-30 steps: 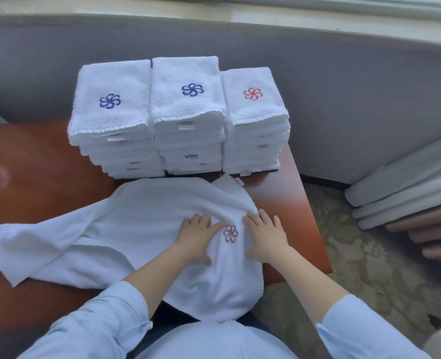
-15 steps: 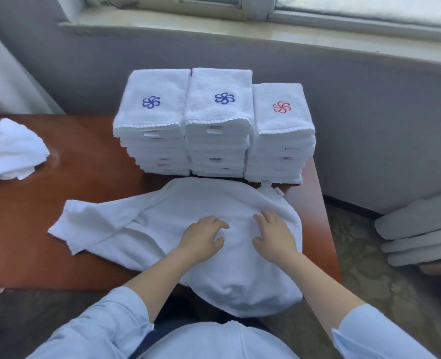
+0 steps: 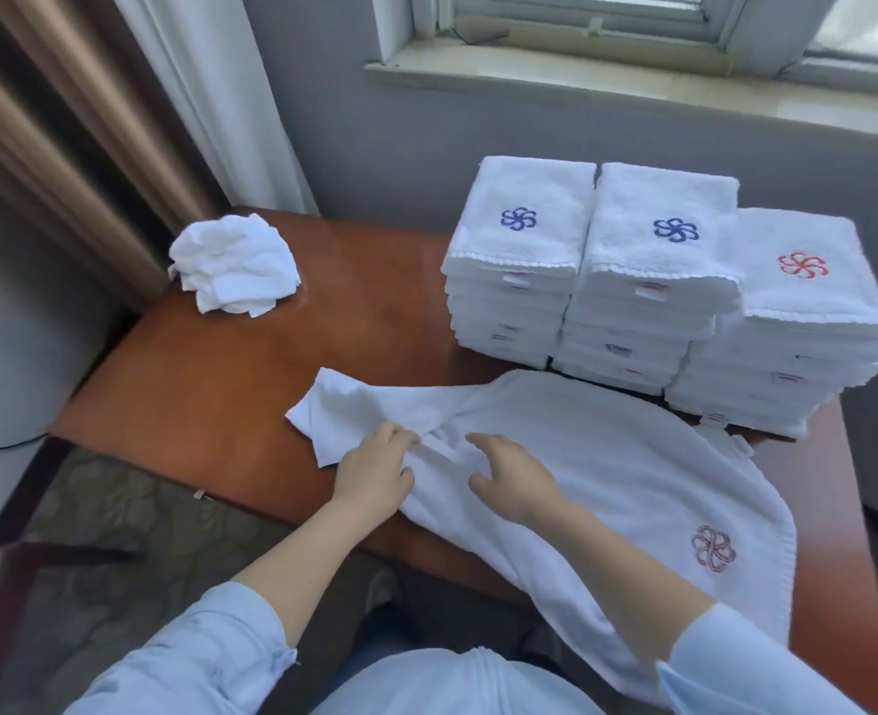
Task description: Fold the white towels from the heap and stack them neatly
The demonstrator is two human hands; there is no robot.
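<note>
A white towel [image 3: 607, 456] with a red flower emblem lies spread on the brown table [image 3: 210, 384], and its near edge hangs over the front. My left hand [image 3: 375, 472] pinches a bunched fold near the towel's left end. My right hand [image 3: 509, 477] rests on the cloth just beside it with its fingers spread. Behind the towel stand three stacks of folded white towels: the left stack [image 3: 519, 260] and the middle stack [image 3: 658, 260] have blue emblems, the right stack [image 3: 808, 301] a red one. A small crumpled heap of white towels [image 3: 235, 265] sits at the table's far left.
A grey wall and a window sill [image 3: 632, 90] run behind the table. Curtains [image 3: 91, 121] hang at the far left. Patterned carpet [image 3: 117, 513] lies below the table's front edge. Bare wood shows between the heap and the spread towel.
Both hands have slid left along the towel, away from the emblem toward its left end. The cloth is now bunched under my left fingers. The view has swung left, showing the heap.
</note>
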